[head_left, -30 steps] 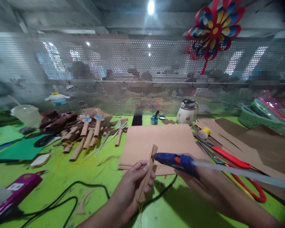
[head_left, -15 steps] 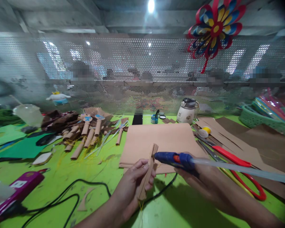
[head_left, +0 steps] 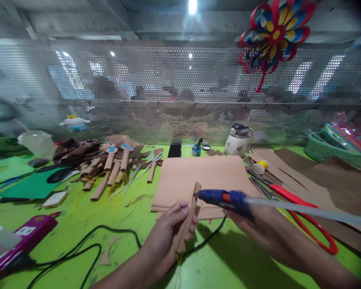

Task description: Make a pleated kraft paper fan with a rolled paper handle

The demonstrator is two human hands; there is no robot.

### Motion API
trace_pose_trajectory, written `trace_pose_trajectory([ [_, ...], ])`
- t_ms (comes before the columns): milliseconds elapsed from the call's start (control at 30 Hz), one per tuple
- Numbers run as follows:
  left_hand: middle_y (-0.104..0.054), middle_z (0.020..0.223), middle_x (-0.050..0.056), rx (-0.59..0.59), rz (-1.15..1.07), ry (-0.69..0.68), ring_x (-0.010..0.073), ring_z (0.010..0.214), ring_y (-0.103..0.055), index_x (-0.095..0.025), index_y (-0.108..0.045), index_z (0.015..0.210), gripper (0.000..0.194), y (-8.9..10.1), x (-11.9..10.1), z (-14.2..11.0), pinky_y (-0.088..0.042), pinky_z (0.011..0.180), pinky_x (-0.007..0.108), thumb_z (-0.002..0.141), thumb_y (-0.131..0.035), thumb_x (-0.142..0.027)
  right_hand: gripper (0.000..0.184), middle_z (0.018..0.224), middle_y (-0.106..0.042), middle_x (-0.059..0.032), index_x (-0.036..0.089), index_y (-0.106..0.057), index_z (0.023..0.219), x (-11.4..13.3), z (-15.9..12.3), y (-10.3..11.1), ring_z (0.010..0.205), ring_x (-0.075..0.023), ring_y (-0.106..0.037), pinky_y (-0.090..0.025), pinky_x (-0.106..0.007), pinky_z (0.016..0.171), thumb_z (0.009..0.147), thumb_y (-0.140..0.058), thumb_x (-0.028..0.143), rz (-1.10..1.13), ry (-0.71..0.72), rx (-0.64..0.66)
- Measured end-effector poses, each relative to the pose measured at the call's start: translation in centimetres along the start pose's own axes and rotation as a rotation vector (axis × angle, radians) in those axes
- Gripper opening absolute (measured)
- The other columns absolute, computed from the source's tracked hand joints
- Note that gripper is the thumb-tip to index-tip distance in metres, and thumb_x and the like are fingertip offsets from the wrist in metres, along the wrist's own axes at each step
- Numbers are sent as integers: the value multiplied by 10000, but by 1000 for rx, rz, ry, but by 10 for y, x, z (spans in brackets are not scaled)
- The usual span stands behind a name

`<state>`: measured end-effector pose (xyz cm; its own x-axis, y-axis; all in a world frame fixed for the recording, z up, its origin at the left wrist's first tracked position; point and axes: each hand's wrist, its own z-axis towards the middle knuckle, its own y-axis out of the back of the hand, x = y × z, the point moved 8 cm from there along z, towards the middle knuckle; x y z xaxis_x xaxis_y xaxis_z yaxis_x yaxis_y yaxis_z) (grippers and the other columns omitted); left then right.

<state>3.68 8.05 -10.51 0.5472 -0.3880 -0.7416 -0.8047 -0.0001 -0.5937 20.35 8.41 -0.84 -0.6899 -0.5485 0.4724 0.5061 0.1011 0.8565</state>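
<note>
My left hand [head_left: 168, 233] is closed round a folded strip of brown paper [head_left: 189, 214], held upright and tilted above the green table [head_left: 114, 208]. My right hand [head_left: 258, 224] grips a blue glue gun [head_left: 225, 199] with a clear glue stick [head_left: 313, 210] trailing out of its back. The gun's nozzle touches the upper part of the strip. Behind both hands lies a stack of brown paper sheets [head_left: 204, 174].
Red-handled scissors [head_left: 301, 208] lie at the right beside cut brown sheets [head_left: 333, 180]. A pile of brown paper rolls [head_left: 111, 168] and green paper [head_left: 21, 184] sit at the left. A black cord [head_left: 87, 245], a purple power strip [head_left: 21, 237], a white jar [head_left: 237, 141] and a green basket [head_left: 333, 150] are around.
Both hands have stayed almost still with the strip and glue gun. The view has shifted slightly, and the nozzle has edged a little to the right along the strip's top.
</note>
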Motion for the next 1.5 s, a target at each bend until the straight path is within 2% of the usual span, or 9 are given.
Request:
trace_pose_trajectory([
  [133, -574, 744, 49, -3, -2, 1, 73, 564, -507, -115, -605, 976, 141, 1, 0, 1, -358, 456, 145, 867, -566, -195, 223, 881, -674, -75, 208, -545, 983, 0, -1, 0, 739, -221, -638, -482, -315, 640, 964, -401, 377, -13, -3, -6],
  [300, -580, 749, 56, 4, -7, -17, 77, 571, -514, -111, -607, 938, 120, 0, -1, 1, -362, 457, 147, 859, -573, -195, 217, 865, -666, -59, 207, -558, 972, 4, -2, -4, 723, -204, -625, -479, -296, 621, 965, -410, 367, 4, 12, 65],
  [500, -584, 743, 56, -5, -4, 0, 78, 566, -519, -114, -602, 964, 134, 1, 1, 1, -362, 457, 148, 858, -571, -190, 203, 804, -663, -52, 198, -570, 926, 5, 4, 7, 690, -192, -619, -490, -278, 600, 954, -419, 331, 20, 45, -47],
  [633, -587, 742, 61, 8, -13, -9, 82, 567, -518, -109, -599, 962, 133, 2, 1, 2, -351, 448, 150, 861, -565, -188, 202, 761, -646, -38, 205, -564, 904, 3, 6, 11, 652, -185, -599, -484, -281, 584, 954, -417, 334, 18, 46, -77],
  [900, -587, 754, 58, 5, -4, -15, 76, 573, -517, -108, -610, 959, 137, 2, -1, 1, -359, 459, 146, 862, -568, -195, 255, 892, -672, -69, 200, -559, 971, 2, -1, 0, 781, -224, -639, -511, -335, 678, 964, -375, 376, 48, -19, 81],
  [1033, -590, 756, 61, 7, -15, -9, 78, 571, -521, -110, -604, 963, 139, 3, 1, 2, -363, 459, 148, 861, -572, -199, 265, 793, -662, -49, 201, -575, 884, 4, 2, 7, 695, -203, -616, -499, -305, 613, 959, -376, 359, 59, -8, 0],
  [1267, -595, 735, 59, 3, -14, -5, 82, 564, -524, -116, -598, 927, 105, 2, 1, 2, -353, 446, 145, 858, -572, -191, 207, 703, -628, -24, 195, -572, 869, 2, 6, 10, 601, -165, -557, -460, -261, 547, 949, -420, 311, 56, 28, -115],
  [1367, -595, 736, 57, -1, -10, -4, 81, 563, -525, -116, -591, 943, 115, 1, 0, 1, -352, 448, 146, 858, -567, -190, 228, 722, -634, -28, 194, -574, 862, 0, 7, 6, 618, -171, -561, -459, -269, 555, 955, -413, 326, 69, 16, -78],
  [1500, -584, 740, 47, -7, 2, 8, 75, 560, -519, -119, -581, 962, 123, 1, 0, 0, -346, 455, 146, 858, -567, -184, 296, 799, -665, -41, 198, -588, 849, 2, 6, 2, 692, -190, -592, -470, -289, 595, 967, -388, 381, 87, -12, 39],
])
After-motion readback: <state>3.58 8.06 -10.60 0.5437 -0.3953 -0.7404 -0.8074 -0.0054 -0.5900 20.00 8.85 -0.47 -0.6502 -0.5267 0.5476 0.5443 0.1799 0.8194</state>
